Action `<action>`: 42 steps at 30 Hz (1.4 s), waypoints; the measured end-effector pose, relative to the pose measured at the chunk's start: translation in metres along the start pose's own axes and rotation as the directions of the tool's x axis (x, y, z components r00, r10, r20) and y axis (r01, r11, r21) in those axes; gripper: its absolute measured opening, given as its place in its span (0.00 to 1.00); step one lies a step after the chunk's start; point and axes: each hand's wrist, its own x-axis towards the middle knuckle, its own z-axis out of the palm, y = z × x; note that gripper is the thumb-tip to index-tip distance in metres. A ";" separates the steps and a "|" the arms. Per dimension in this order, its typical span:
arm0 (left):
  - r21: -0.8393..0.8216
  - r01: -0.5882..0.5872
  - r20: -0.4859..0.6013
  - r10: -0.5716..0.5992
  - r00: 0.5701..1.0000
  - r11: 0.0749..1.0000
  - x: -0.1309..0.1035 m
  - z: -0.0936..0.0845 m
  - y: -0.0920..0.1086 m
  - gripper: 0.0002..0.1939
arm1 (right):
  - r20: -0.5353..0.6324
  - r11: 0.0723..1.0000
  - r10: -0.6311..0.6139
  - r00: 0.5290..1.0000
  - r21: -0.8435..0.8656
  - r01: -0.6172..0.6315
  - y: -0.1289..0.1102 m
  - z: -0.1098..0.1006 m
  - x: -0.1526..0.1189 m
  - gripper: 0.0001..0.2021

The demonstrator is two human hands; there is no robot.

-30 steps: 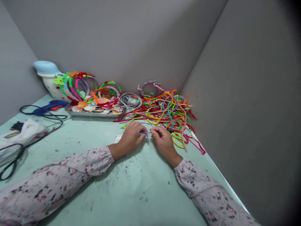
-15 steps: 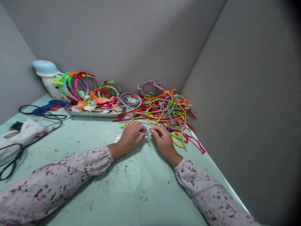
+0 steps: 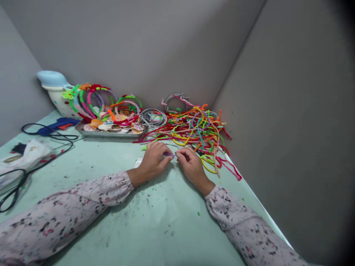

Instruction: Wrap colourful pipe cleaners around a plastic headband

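My left hand (image 3: 155, 159) is closed, with a short purple pipe cleaner (image 3: 169, 154) pinched between its thumb and fingers. Just to the right, my right hand (image 3: 191, 164) makes a pinch, its fingertips close to the free end of the purple piece. Whatever lies in that pinch is too small to make out. Both hands are low over the pale green tabletop (image 3: 163, 214). Behind the right hand spreads a tangled pile of coloured pipe cleaners (image 3: 194, 125). A whitish scrap (image 3: 138, 162) shows beside the left wrist, partly hidden.
A metal tray (image 3: 111, 135) holds shells and wrapped headbands (image 3: 90, 98). Coiled grey wire (image 3: 154, 117) lies beside it. At left are a blue glue gun (image 3: 52, 127), a black cord (image 3: 69, 137), a white plastic bag (image 3: 34, 153) and a blue-lidded container (image 3: 57, 92). Grey walls enclose the table.
The purple pipe cleaner's end, which hung down past my left fingertips, now shows shorter between the hands. My right fingertips have shifted slightly left towards it.
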 end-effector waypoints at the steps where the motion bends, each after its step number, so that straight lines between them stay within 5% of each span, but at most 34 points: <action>1: -0.001 0.004 0.002 -0.004 1.000 1.000 0.000 0.000 0.000 0.04 | 0.000 1.000 -0.006 1.000 -0.004 0.006 -0.001 0.000 0.000 0.07; 42: -0.016 0.021 -0.025 -0.021 0.999 1.000 0.002 -0.001 0.001 0.06 | -0.043 0.999 0.016 0.999 -0.035 -0.017 0.000 0.002 -0.001 0.05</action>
